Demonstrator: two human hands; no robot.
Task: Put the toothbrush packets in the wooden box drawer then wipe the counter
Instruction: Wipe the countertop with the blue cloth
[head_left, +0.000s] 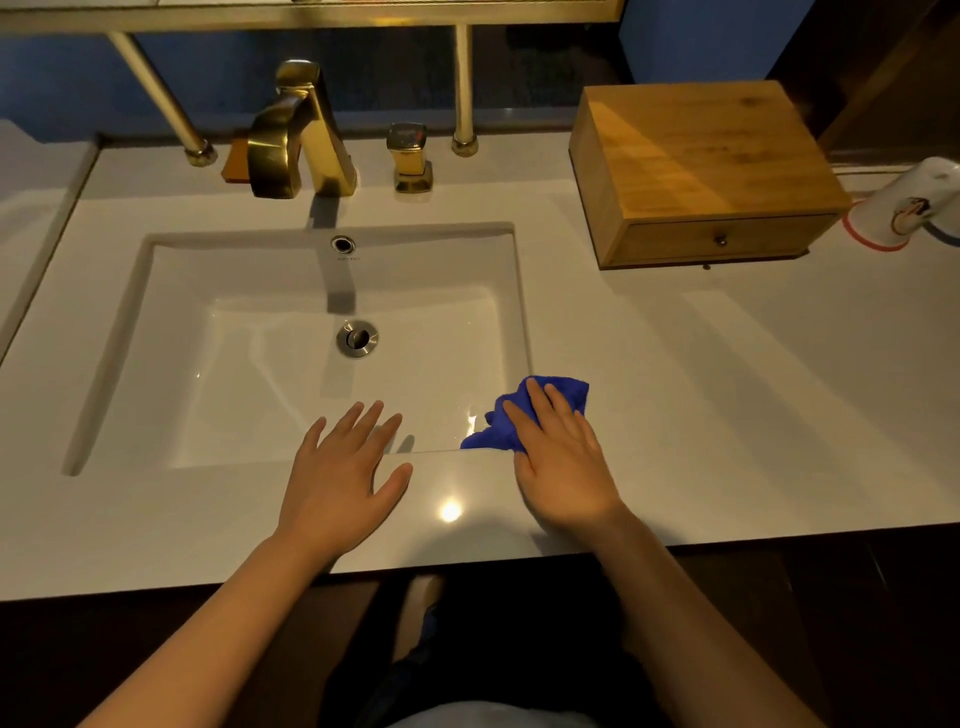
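A wooden box (696, 156) stands at the back right of the white counter (727, 415); its drawer (722, 240) with a small knob is closed. No toothbrush packets are in sight. My right hand (563, 457) lies flat on a blue cloth (519, 421), pressing it onto the counter at the sink's front right corner. My left hand (343, 467) rests open, fingers spread, on the counter's front strip at the sink's edge.
The rectangular sink (156, 312) fills the middle, with a gold faucet (298, 130) and a gold handle (410, 156) behind it. An orange item (236, 161) lies behind the faucet. An overturned white cup (904, 208) lies right of the box.
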